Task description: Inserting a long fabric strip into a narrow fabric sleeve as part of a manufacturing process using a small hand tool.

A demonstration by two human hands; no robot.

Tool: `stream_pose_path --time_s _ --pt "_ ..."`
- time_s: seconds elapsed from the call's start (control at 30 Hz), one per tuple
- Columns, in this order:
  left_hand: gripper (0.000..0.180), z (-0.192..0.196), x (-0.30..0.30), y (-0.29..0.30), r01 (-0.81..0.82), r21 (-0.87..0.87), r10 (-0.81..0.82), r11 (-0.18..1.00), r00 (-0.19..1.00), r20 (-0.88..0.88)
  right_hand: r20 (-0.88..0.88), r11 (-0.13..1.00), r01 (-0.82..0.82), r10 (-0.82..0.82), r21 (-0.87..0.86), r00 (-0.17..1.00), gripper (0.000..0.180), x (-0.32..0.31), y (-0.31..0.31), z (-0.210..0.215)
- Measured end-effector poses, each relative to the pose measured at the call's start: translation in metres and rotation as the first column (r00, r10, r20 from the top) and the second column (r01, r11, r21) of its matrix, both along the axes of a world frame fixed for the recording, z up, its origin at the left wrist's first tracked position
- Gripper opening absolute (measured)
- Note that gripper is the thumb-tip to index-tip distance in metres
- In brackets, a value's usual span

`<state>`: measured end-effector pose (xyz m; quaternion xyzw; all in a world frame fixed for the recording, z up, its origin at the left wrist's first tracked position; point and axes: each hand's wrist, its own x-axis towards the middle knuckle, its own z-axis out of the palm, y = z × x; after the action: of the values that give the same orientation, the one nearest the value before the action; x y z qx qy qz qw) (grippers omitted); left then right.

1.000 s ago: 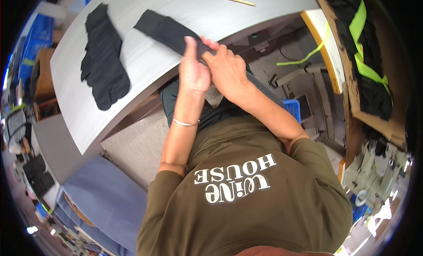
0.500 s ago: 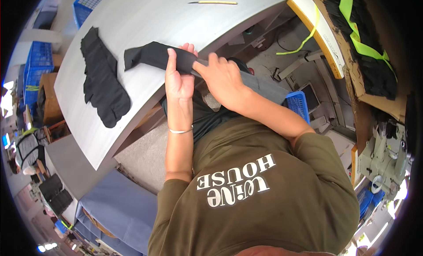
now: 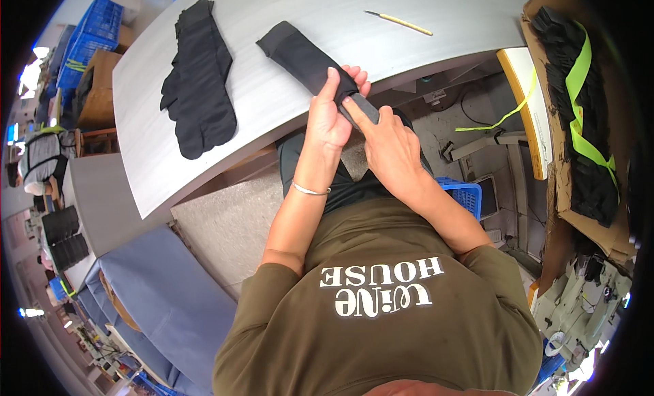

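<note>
Head view: left hand (image 3: pixel 329 117) fingers grip a black sock (image 3: pixel 306 59) lying at the grey counter (image 3: pixel 272 103) edge; right hand (image 3: pixel 388 147) pinches its end. Sock pile (image 3: pixel 197 89) at nine o'clock.

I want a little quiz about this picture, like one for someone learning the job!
1. True or false: both hands are on the black sock at the table edge.
2. What lies left of that sock on the table? A) a pile of black socks B) a red cup C) a book
3. What thin thing lies at the far side of the table?

Key:
1. True: the left hand grips it and the right hand presses its near end.
2. A: the pile of black socks.
3. A slim yellowish stick.
</note>
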<state>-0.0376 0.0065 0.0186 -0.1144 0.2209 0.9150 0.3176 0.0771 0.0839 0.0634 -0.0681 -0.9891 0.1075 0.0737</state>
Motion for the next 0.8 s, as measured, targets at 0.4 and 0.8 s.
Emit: stream_pose_path --time_s 0.4,0.8 --pt "0.032 0.002 0.05 0.003 0.023 -0.176 -0.04 0.984 0.995 -0.092 0.144 0.999 0.048 -0.045 -0.019 0.989 0.043 -0.013 0.0 -0.021" --pt "0.028 0.012 0.049 -0.001 -0.027 -0.222 0.02 0.975 0.999 -0.03 0.156 0.999 0.0 0.008 -0.055 0.988 0.027 -0.02 0.002 -0.019"
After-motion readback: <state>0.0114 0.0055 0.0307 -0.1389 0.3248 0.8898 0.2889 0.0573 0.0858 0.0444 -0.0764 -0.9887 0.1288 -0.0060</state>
